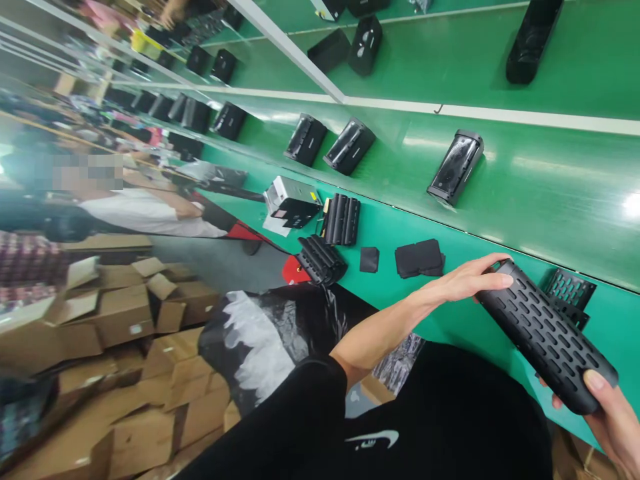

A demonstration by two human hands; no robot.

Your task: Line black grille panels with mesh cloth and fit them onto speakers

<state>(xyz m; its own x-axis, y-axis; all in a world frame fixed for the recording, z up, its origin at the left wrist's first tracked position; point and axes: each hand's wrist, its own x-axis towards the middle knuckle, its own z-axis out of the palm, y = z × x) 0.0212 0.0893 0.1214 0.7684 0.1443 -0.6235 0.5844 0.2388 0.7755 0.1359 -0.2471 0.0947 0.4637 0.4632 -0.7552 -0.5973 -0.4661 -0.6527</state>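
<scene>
A black elongated casing with rows of slotted holes [545,333], perhaps a speaker shell, is tilted above the front edge of the green bench. My left hand [480,277] grips its upper left end, thumb on top. At the lower right end, my right hand [611,410] clasps it with the thumb over the near face. Just behind the casing lie black slotted panels [573,290], partly hidden by it. Left of my left hand are a small stack of flat black pads [417,258] and a small black square [369,259].
Black curved parts [343,219] and a silver-and-black box [295,200] stand further left on the bench. Beyond runs a green conveyor [400,160] carrying black units in clear wrapping [456,167]. Cardboard boxes [125,307] and a black plastic bag [300,320] fill the left; a co-worker's arm [187,207] shows.
</scene>
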